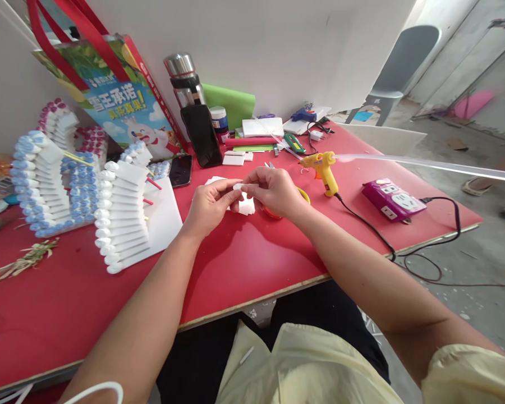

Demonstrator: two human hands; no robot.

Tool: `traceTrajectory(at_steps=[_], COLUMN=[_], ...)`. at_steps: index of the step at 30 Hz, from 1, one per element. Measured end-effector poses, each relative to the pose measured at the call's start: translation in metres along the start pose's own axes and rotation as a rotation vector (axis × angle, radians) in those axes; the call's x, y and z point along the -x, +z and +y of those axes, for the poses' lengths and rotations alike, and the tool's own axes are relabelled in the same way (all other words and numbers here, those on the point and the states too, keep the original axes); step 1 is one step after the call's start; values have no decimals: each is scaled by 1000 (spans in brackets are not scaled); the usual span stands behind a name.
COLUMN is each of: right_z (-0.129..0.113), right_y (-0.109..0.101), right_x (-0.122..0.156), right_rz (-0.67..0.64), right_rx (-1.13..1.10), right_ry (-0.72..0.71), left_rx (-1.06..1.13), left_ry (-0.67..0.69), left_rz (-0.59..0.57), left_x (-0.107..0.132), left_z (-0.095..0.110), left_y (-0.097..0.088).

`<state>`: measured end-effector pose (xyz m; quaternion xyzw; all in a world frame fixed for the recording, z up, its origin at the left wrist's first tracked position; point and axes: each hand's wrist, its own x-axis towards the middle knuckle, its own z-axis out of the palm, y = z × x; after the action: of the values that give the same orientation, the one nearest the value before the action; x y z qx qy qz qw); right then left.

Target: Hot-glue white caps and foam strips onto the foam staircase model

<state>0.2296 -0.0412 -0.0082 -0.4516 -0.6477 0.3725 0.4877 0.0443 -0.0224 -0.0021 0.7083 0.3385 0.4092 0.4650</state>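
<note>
Piece (238, 186) of white material, small and rounded at one end, sits pinched between the fingertips of both hands above the red bench (244, 264). The left hand (210, 205) grips it from its own side with thumb and forefinger pressed together. The right hand (273, 191) pinches the other end, its fingers curled in.

Just under the two hands lies a small heap of white scraps (247, 206), touching the bench. A round red and yellow roll (303, 196) peeks out from behind the right hand, mostly hidden by it. Just beyond that hand, further to its right, a yellow glue gun (325, 169) stands on the bench with a clear stick (425, 164) running out from its back. Its black cord (366, 224) trails toward the bench edge. A purple power strip (393, 200) lies further right again.

To the left of the left hand, a white model (124, 219) of stacked rolled strips stands on a white sheet. A blue-tipped model (50, 185) stands beyond it. A black phone (180, 170) lies flat ahead of the left hand, and a second dark phone (202, 134) leans upright against a steel flask (184, 78).
</note>
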Motion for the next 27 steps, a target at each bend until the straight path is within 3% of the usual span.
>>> traceTrajectory(at_steps=[17, 22, 27], right_z=[0, 0, -3], right_y=[0, 3, 5], right_x=[0, 0, 4], right_rz=[49, 53, 50], right_rx=[26, -73, -30], right_ry=[55, 102, 39], left_rx=[196, 198, 197], left_ry=[-98, -86, -93], left_rz=[32, 49, 83], left_x=[-3, -3, -1], left_z=[-9, -8, -7], left_y=[-1, 1, 2])
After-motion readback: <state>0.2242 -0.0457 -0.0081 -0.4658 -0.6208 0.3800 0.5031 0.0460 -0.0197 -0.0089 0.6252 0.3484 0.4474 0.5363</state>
